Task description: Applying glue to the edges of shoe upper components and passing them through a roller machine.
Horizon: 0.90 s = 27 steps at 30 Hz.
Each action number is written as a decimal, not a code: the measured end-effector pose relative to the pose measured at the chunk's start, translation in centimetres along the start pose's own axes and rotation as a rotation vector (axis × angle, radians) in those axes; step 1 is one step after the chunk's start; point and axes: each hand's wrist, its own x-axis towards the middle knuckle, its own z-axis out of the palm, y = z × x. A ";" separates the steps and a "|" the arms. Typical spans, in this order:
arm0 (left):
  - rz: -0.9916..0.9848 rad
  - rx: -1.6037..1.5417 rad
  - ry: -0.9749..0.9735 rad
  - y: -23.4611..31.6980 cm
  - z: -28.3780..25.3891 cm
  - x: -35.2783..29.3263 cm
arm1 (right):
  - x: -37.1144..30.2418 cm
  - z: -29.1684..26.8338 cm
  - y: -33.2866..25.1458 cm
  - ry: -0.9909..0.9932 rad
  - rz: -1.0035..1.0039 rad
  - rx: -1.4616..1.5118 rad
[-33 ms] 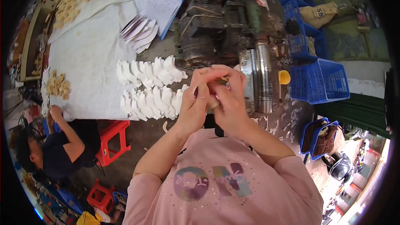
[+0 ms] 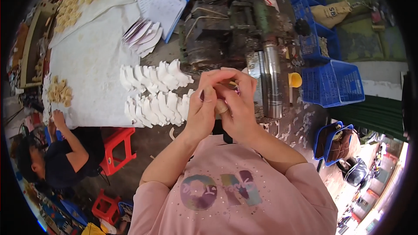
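Observation:
Both my hands meet in front of my chest, just short of the dark machine [image 2: 207, 37] on the bench. My left hand [image 2: 201, 106] is closed, its fingers curled over toward the right one. Against it, my right hand [image 2: 238, 111] is closed in a pinch. A small tan piece [image 2: 221, 106] shows between the thumbs, and a bit of pink and yellow shows among the fingers; I cannot make out what either is. Left of my hands, white curved pieces lie in a far row [image 2: 156, 77] and a near row [image 2: 157, 108]. Shiny metal rollers [image 2: 272, 89] stand to the right.
A white cloth [image 2: 93, 61] covers the left table, with a pile of beige rings [image 2: 59, 92] on it. A clipboard [image 2: 176, 17] and a paper stack [image 2: 143, 37] lie beyond. Rightward are a yellow cup [image 2: 295, 79] and blue crate [image 2: 333, 82]. Another person [image 2: 65, 152] sits lower left.
The bench and its objects have shifted slightly left in the view. My hands keep nearly the same pose and place.

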 end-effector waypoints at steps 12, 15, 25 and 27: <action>0.102 0.170 0.174 -0.2 5.0 1.7 | -0.8 -2.1 2.0 0.182 0.015 0.072; 0.016 0.209 0.204 0.0 5.4 1.8 | -1.7 -3.9 2.7 0.075 0.223 0.457; -0.326 0.555 0.215 -2.3 0.9 1.4 | 0.8 -16.3 11.4 -0.200 0.363 -0.207; -0.240 0.657 0.126 -3.8 1.7 1.1 | -0.3 -15.8 12.7 -0.389 0.335 -0.308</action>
